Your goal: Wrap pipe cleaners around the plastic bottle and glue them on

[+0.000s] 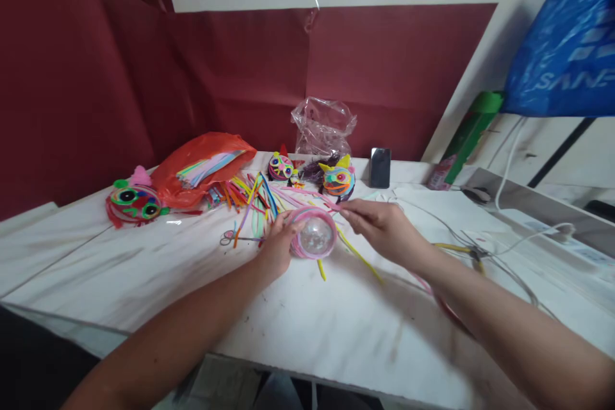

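Head view: left hand [275, 245], nearer, clamps pink-banded cup [317, 237]; right hand [368, 221] pinches pink strip [331, 204] toward desk's [298, 327] right edge.

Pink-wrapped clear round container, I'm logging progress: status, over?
Left hand holds pink-wrapped container. Right hand pinches thin pink strip. Thin yellow strips lie close by.

The phone [380, 168] is black, the wall sheet [384, 70] plain maroon, and the hanging bag [567, 45] blue with white lettering.

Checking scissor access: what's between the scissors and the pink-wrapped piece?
The left hand, holding the pink-wrapped piece, lies between it and the scissors, in the head view.
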Motion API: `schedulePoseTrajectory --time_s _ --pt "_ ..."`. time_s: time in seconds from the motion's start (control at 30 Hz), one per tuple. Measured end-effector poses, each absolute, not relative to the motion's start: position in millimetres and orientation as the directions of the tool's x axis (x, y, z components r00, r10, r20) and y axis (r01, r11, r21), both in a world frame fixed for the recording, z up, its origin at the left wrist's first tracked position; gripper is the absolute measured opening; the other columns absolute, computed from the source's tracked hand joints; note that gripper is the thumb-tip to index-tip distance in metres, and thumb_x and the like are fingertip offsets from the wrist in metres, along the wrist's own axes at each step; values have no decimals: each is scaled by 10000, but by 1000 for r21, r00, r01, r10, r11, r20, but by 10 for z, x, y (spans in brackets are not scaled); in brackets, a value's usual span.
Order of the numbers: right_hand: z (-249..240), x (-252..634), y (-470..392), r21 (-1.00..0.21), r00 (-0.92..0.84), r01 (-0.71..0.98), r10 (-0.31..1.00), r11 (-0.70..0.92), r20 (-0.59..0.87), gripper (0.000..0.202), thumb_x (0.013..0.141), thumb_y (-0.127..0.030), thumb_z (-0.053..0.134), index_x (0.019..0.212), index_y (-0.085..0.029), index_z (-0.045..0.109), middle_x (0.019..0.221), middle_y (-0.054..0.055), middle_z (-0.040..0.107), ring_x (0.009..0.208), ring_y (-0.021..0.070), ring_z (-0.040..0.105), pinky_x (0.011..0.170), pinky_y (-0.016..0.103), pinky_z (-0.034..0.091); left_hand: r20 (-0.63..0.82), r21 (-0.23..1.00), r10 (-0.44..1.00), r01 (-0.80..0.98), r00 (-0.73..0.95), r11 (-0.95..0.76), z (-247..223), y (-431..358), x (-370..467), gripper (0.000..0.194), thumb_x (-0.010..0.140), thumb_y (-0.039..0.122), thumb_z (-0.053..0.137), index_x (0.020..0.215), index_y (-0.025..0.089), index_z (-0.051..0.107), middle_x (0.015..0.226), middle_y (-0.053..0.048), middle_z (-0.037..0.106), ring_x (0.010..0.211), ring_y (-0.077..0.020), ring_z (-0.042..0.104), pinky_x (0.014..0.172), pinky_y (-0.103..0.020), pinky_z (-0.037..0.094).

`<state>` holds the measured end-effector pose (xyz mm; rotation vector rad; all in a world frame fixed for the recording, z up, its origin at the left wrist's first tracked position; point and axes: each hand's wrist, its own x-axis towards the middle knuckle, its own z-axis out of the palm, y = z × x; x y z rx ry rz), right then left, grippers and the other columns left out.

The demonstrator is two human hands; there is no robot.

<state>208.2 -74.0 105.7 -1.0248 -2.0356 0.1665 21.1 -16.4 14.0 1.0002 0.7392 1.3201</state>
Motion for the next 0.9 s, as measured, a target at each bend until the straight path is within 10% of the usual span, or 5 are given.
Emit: schedulePoseTrajectory --time_s 0.23,0.9 --pt "602 2094 -737 -533 -231 610 775 587 588 185 913 -251 469 973 -185 631 668 8 667 580 132 616 559 230 487 106 894 974 -447 202 -4 147 -230 258 551 567 297 755 1065 173 554 978 -56 657 893 -201 604 783 -311 460" --pt "371 2117 -756 98 -486 787 514 609 706 238 908 -103 420 897 -166 649 856 84 672 711 144 623 527 215 428 142 964 962 -254 234 -80 96 -267 259 608 583 220 753 1139 197 508 985 -27 631 875 -177 592 761 -275 463"
